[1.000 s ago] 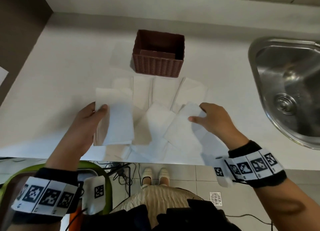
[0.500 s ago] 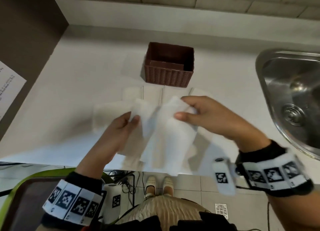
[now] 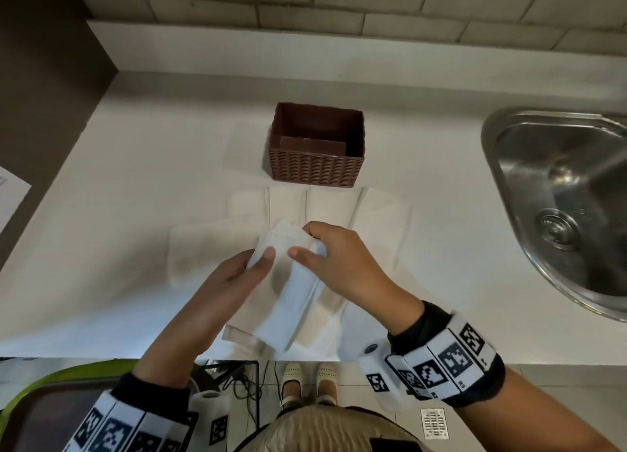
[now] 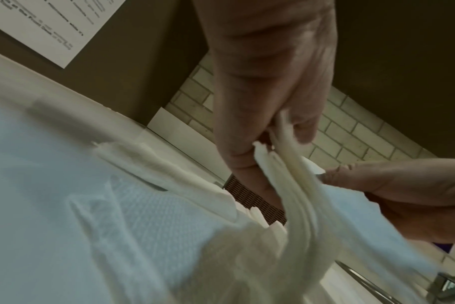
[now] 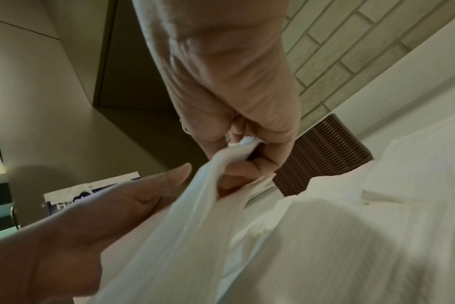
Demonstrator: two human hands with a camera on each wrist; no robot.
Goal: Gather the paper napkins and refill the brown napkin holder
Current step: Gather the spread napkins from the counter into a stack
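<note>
The brown woven napkin holder (image 3: 317, 161) stands toward the back of the white counter, with only a brown inner divider visible inside. White paper napkins (image 3: 381, 221) lie spread in front of it. Both hands meet over the spread on a small stack of napkins (image 3: 288, 302) lifted off the counter. My left hand (image 3: 261, 261) grips the stack from the left, thumb on top. My right hand (image 3: 303, 243) pinches its upper end. In the left wrist view the left fingers (image 4: 237, 156) pinch several napkin edges (image 4: 286, 168). In the right wrist view the right hand (image 5: 244, 148) pinches the bunched napkins (image 5: 195, 205), with the holder (image 5: 322, 160) behind.
A steel sink (image 3: 559, 197) is set into the counter at the right. A dark panel with a printed sheet (image 3: 10, 194) bounds the left side, and a tiled wall runs along the back. The counter's front edge (image 3: 101, 351) lies just below the hands.
One second ago the hands were apart, each on its own napkin. They have come together at the centre and now hold the napkins as one stack.
</note>
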